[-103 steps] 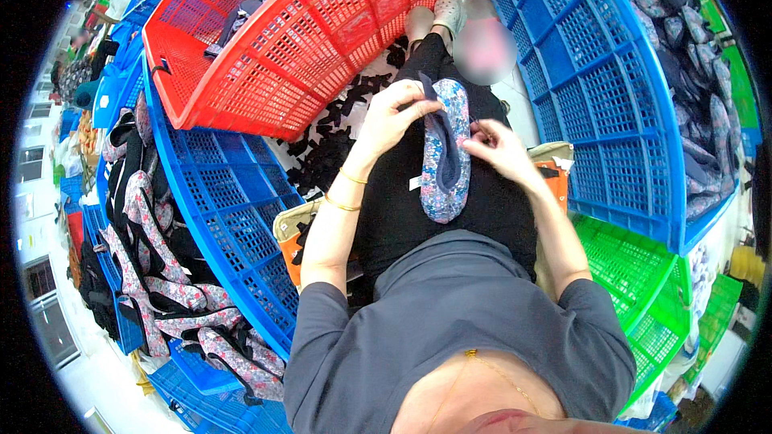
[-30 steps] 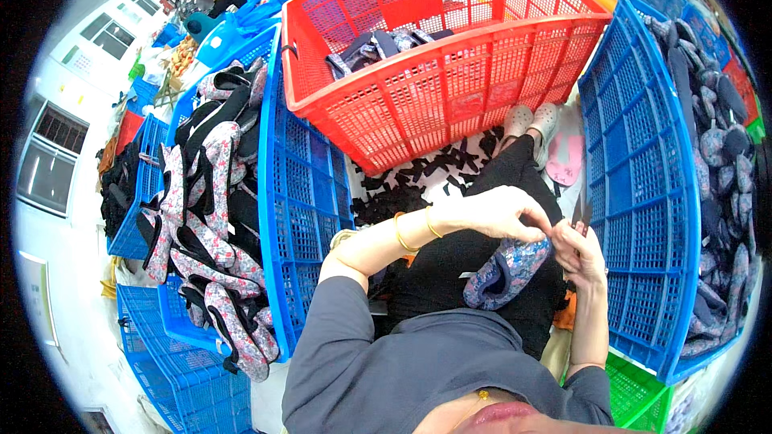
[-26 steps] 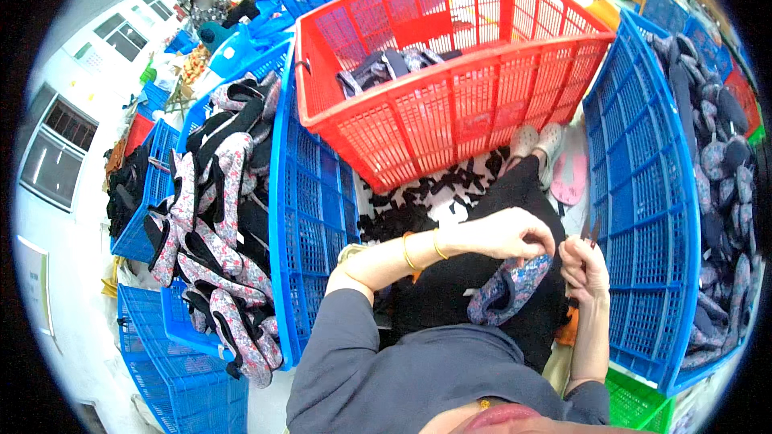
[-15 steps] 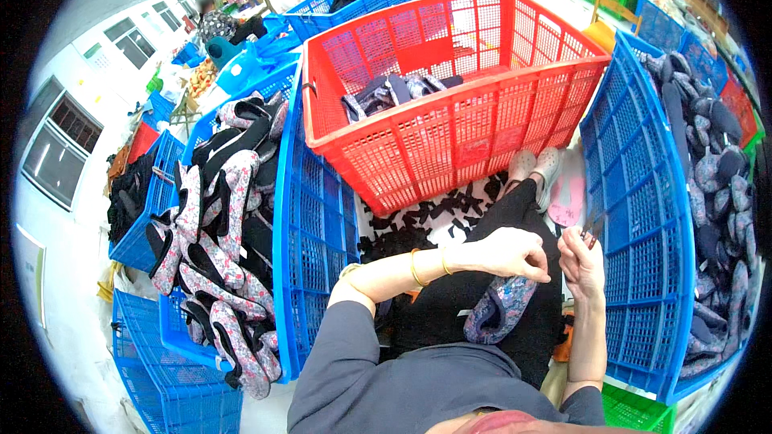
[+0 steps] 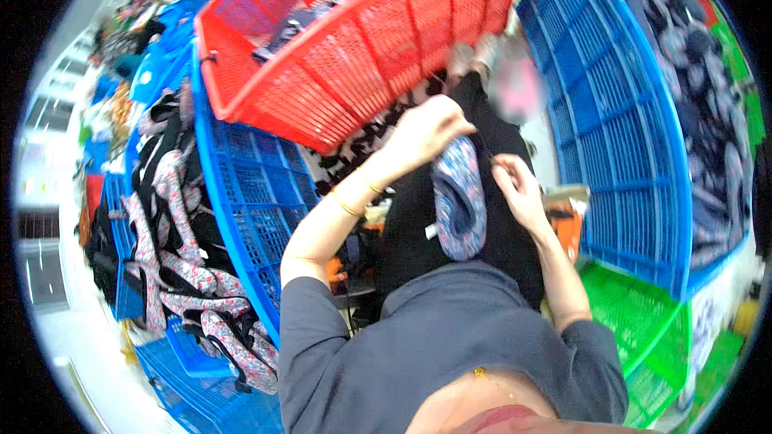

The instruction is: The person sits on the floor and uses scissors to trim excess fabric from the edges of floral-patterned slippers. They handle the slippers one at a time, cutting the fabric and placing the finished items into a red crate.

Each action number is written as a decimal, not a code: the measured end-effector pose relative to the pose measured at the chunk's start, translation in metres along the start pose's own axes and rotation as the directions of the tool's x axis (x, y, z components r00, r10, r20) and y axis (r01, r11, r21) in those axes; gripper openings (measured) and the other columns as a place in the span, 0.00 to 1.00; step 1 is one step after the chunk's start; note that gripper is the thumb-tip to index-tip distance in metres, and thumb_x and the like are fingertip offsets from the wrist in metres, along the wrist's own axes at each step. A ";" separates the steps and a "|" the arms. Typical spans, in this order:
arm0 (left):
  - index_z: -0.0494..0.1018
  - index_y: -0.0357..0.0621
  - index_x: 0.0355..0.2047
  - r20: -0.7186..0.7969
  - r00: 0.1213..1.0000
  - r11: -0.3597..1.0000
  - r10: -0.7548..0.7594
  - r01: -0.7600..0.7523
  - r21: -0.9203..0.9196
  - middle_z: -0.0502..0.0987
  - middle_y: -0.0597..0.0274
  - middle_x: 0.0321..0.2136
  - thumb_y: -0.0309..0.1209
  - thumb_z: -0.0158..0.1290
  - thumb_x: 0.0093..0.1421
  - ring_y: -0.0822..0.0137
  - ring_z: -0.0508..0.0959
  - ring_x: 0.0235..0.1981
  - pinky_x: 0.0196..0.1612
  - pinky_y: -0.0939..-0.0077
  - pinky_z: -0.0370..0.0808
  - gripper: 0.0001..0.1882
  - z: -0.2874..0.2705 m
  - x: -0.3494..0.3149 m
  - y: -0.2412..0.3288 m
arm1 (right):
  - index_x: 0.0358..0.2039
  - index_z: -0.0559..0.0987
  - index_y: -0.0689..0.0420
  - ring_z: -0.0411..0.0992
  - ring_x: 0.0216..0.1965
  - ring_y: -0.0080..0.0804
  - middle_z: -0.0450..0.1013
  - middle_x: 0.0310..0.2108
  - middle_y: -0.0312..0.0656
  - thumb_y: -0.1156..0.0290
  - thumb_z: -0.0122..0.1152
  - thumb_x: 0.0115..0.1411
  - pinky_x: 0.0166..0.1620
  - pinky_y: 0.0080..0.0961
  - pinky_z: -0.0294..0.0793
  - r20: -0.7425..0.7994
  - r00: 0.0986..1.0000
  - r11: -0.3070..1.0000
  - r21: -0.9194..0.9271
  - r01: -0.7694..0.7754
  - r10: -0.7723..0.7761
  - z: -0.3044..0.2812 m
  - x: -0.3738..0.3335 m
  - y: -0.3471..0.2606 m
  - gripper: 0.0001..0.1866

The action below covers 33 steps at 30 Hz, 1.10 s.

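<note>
A blue floral slipper (image 5: pixel 478 221) with a dark lining hangs over my lap, its opening facing up and a small white tag at its side. My left hand (image 5: pixel 430 130) is closed at its toe end, fingertips pinched together there. To the right of the slipper, my right hand (image 5: pixel 519 189) is raised with its thumb and fingers drawn together. Something small and dark shows at those fingertips, too blurred to name. The right hand is apart from the slipper.
A red crate (image 5: pixel 386 40) with dark slippers stands ahead. On the left, a blue crate (image 5: pixel 253 169) holds pink floral slippers (image 5: pixel 205 277); a blue crate (image 5: pixel 607 112) on the right holds dark ones (image 5: pixel 704 112). Near my right elbow is a green crate (image 5: pixel 635 313). Black scraps litter the floor.
The view has tilted down and turned. The slipper now hangs lengthwise with its opening up. My right hand has lowered, its fingers turned toward the slipper; my left hand stays at the toe.
</note>
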<state>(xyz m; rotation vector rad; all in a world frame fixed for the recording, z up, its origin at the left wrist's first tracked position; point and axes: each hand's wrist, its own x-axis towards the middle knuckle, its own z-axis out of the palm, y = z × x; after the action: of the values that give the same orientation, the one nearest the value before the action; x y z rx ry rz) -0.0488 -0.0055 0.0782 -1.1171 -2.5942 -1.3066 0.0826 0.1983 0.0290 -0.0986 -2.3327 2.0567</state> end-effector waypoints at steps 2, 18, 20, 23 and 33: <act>0.74 0.38 0.30 0.002 1.000 0.999 0.003 -0.003 -0.039 0.73 0.59 0.28 0.33 0.59 0.56 0.62 0.75 0.31 0.37 0.72 0.73 0.10 0.005 0.000 -0.005 | 0.40 0.74 0.62 0.71 0.35 0.19 0.75 0.34 0.36 0.68 0.60 0.62 0.41 0.19 0.71 -0.031 1.000 1.000 -0.009 -0.003 0.003 0.002 0.004 0.008 0.11; 0.75 0.41 0.29 -0.119 0.992 0.999 0.032 -0.034 -0.009 0.75 0.62 0.26 0.32 0.59 0.56 0.67 0.77 0.26 0.31 0.77 0.73 0.08 0.013 -0.004 -0.006 | 0.37 0.76 0.60 0.72 0.27 0.23 0.75 0.26 0.40 0.63 0.63 0.58 0.33 0.22 0.71 -0.021 0.996 0.972 -0.220 0.080 -0.087 0.027 0.038 -0.011 0.14; 0.74 0.40 0.29 -0.164 0.983 0.997 0.078 -0.081 -0.015 0.75 0.61 0.26 0.30 0.59 0.56 0.66 0.77 0.26 0.31 0.76 0.73 0.07 0.017 -0.006 -0.008 | 0.36 0.76 0.61 0.72 0.27 0.22 0.75 0.26 0.40 0.64 0.63 0.59 0.33 0.22 0.71 -0.005 0.997 0.968 -0.241 0.071 -0.074 0.025 0.038 -0.017 0.13; 0.75 0.39 0.31 -0.212 0.977 0.994 0.037 -0.057 -0.092 0.75 0.63 0.26 0.28 0.57 0.59 0.72 0.76 0.25 0.30 0.79 0.73 0.05 0.023 -0.007 -0.010 | 0.35 0.76 0.61 0.71 0.28 0.19 0.75 0.25 0.38 0.66 0.62 0.60 0.35 0.21 0.71 0.030 0.999 0.995 -0.095 0.035 -0.032 0.022 0.041 -0.007 0.11; 0.75 0.34 0.38 -0.334 0.919 0.956 -0.210 0.122 -0.267 0.78 0.60 0.36 0.29 0.55 0.62 0.68 0.79 0.34 0.39 0.76 0.76 0.09 0.008 -0.007 -0.019 | 0.45 0.73 0.63 0.65 0.26 0.12 0.71 0.30 0.31 0.74 0.72 0.50 0.28 0.13 0.66 0.041 0.999 0.982 0.187 -0.032 0.025 0.017 0.022 -0.028 0.22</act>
<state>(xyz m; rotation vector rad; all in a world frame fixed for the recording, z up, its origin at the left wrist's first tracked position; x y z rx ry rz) -0.0532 -0.0119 0.0576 -0.6046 -2.3447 -1.7148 0.0584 0.1796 0.0545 -0.0892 -2.1555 2.2998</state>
